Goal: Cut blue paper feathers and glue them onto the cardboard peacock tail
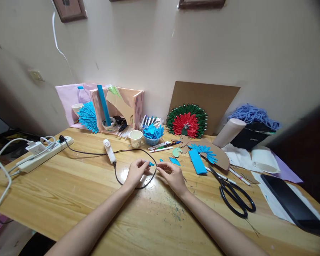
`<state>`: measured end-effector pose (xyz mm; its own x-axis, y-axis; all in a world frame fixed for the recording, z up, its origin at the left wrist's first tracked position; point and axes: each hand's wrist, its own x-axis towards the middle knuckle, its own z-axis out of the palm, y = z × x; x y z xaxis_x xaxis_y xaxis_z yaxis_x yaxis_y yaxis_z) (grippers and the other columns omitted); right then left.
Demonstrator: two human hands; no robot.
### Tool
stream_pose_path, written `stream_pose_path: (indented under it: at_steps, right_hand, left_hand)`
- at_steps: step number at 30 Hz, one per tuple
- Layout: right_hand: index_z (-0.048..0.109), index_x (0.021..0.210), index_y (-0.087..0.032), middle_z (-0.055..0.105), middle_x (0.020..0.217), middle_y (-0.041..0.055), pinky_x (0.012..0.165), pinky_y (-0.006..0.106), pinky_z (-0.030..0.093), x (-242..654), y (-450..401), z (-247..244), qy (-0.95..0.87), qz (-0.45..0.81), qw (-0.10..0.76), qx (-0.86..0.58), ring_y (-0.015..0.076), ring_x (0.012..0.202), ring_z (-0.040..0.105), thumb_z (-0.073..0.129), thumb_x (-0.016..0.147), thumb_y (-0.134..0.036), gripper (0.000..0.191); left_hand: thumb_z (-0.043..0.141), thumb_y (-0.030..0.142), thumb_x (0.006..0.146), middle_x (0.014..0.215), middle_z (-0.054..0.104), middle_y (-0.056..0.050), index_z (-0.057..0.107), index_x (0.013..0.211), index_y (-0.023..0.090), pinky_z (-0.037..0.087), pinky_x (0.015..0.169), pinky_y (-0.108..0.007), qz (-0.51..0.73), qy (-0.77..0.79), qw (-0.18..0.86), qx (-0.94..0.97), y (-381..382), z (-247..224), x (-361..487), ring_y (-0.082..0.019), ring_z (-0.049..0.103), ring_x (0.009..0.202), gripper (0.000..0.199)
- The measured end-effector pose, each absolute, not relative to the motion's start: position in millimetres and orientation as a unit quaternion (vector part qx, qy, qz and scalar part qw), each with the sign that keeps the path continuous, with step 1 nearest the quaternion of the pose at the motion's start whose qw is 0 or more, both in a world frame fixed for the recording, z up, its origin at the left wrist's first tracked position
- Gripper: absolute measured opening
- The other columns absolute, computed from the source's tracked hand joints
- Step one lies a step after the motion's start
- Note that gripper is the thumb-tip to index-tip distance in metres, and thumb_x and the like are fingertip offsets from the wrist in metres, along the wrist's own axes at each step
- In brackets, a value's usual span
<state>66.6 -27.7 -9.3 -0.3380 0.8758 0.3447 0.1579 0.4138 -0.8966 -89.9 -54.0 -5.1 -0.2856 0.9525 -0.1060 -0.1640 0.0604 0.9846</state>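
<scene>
Pinching a blue paper piece [151,164] mid-frame, the left hand [137,172] faces the curled right hand [172,175], whose grip is unclear, over a grainy wooden table [50,188].

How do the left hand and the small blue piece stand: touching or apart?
Touching. The head view shows the small blue piece sticking out from the fingers of the left hand, with no gap visible between them.

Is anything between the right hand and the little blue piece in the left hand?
Yes, the black cord shows in the narrow gap between the right hand and the little blue piece. I can't tell whether it touches the hand. Nothing else shows in that gap.
</scene>
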Motion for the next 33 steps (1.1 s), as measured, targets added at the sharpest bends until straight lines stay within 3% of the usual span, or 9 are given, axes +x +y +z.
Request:
stream_pose_path:
  at_steps: [33]
  right_hand:
    - [0.064,0.08,-0.016,0.066,0.078,0.0053,0.066,0.027,0.052,66.7,-26.9,-10.0,-0.71,0.411,0.437,-0.368,0.016,0.071,0.063,0.059,0.076,-0.029,0.015]
  left_hand:
    - [0.065,0.04,0.063,0.058,0.059,0.0,0.057,0.066,0.012,0.047,0.054,-0.022,0.55,0.553,0.5,0.376,-52.3,-6.6,-86.1,-0.011,0.056,0.052,0.029]
